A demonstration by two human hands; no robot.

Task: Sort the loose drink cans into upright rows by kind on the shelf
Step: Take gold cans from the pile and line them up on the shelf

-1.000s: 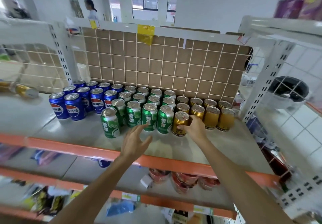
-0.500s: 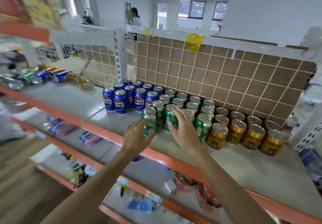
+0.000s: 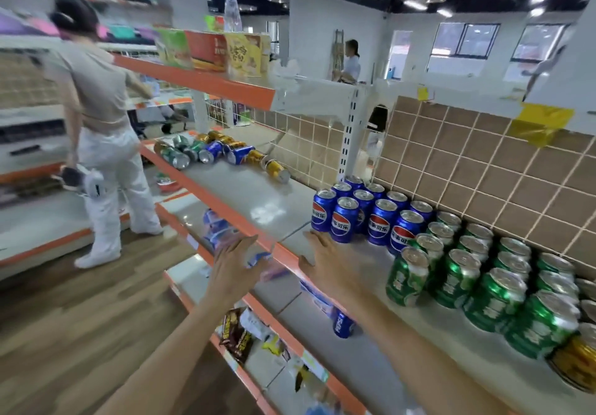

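Loose cans (image 3: 219, 153) lie on their sides in a heap at the far left of the shelf (image 3: 258, 195), well apart from the upright rows: blue Pepsi cans (image 3: 364, 214), then green cans (image 3: 477, 282), gold cans (image 3: 577, 359) at the right edge. Left hand (image 3: 233, 264) and right hand (image 3: 325, 261) both released, fingers straight, holding nothing, near the shelf's front lip.

Shelf (image 3: 258, 195): upright blue cans (image 3: 364, 214), green cans (image 3: 477, 282) beside; loose cans (image 3: 213, 153) lying far left; both hands (image 3: 233, 261) empty.
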